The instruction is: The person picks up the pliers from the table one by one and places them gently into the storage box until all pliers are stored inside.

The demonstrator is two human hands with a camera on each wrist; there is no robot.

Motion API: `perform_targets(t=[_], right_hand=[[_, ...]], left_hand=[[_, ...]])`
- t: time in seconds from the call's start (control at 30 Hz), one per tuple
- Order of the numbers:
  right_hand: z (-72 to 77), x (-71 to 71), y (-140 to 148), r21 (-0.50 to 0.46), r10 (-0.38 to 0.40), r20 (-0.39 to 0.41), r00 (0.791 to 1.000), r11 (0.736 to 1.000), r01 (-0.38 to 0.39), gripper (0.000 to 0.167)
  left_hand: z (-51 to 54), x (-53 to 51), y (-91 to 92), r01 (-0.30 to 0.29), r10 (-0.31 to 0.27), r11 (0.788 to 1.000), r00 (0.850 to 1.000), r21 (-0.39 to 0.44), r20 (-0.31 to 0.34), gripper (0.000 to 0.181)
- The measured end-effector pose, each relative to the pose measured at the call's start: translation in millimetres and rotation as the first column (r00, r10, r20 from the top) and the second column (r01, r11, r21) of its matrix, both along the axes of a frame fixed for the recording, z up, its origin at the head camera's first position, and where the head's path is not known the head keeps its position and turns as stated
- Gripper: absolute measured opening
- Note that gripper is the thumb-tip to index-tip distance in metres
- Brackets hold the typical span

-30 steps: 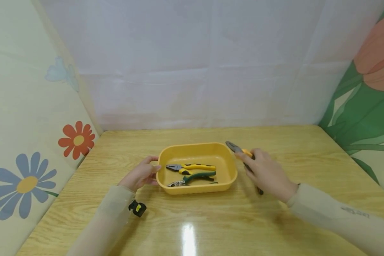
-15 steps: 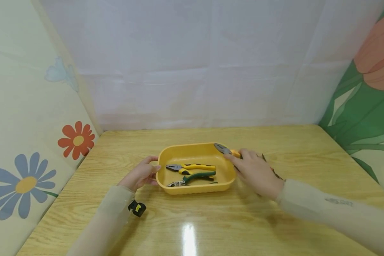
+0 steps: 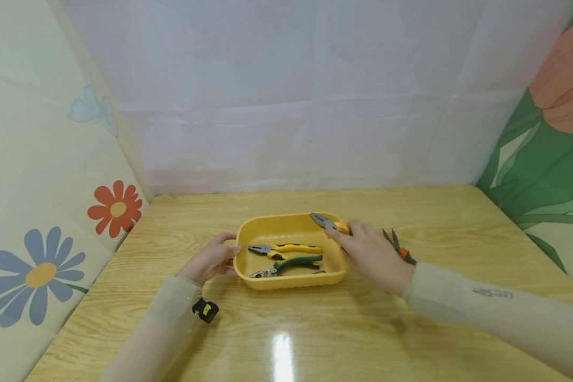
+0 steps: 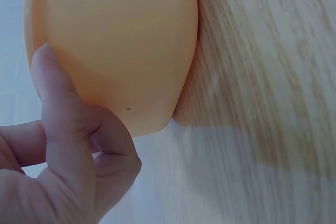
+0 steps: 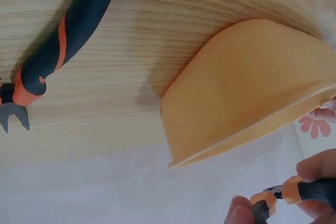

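Note:
My left hand (image 3: 215, 260) grips the left end of a yellow plastic bin (image 3: 291, 282); in the left wrist view the thumb (image 4: 63, 103) lies over the rim. Inside lie pliers with yellow-black handles (image 3: 298, 248) and pliers with green handles (image 3: 298, 261). A further green handle end shows near the front wall, the rest hidden. Above the bin's right end, my right hand (image 3: 374, 257) holds pliers with orange-black handles (image 3: 322, 220), their metal nose pointing left. The right wrist view shows fingers around both handles of these pliers (image 5: 294, 188).
Right of the bin, partly covered by my right forearm, orange-black cutters (image 3: 403, 253) lie on the wooden table (image 3: 439, 223), jaws apart. A white cloth (image 3: 286, 132) hangs behind the table. Flower-printed sheets (image 3: 33, 159) stand at both sides.
My right hand has moved left with the orange-black pliers, from beside the bin to over its right end. The cutters on the table have come into sight. My left hand stays on the bin.

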State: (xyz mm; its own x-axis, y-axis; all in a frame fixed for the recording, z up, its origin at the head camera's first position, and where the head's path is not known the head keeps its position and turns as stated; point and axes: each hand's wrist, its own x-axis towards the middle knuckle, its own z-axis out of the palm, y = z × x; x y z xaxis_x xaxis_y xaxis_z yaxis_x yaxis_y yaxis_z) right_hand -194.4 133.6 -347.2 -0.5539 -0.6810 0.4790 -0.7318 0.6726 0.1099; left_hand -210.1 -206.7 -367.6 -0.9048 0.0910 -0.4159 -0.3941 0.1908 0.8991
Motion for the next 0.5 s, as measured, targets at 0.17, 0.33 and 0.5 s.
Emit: perform_targets(t=[0.17, 0.33, 0.5], right_hand=[[0.5, -1.1, -5, 0.025, 0.003, -0.011, 1.0, 1.0, -0.003, 0.05], [1.6, -2.3, -11, 0.029, -0.003, -0.002, 1.0, 1.0, 0.003, 0.05], [0.6, -4.7, -16, 0.045, 0.009, 0.01, 1.0, 0.999, -0.01, 0.05]], left_hand=[[1.1, -0.4, 0.3, 0.001, -0.001, 1.0, 1.0, 0.0, 0.003, 0.045], [1.5, -0.2, 0.2, -0.004, 0.004, 1.0, 1.0, -0.013, 0.003, 0.046], [1.3, 0.7, 0.2, -0.003, 0.003, 1.0, 1.0, -0.016, -0.005, 0.046]])
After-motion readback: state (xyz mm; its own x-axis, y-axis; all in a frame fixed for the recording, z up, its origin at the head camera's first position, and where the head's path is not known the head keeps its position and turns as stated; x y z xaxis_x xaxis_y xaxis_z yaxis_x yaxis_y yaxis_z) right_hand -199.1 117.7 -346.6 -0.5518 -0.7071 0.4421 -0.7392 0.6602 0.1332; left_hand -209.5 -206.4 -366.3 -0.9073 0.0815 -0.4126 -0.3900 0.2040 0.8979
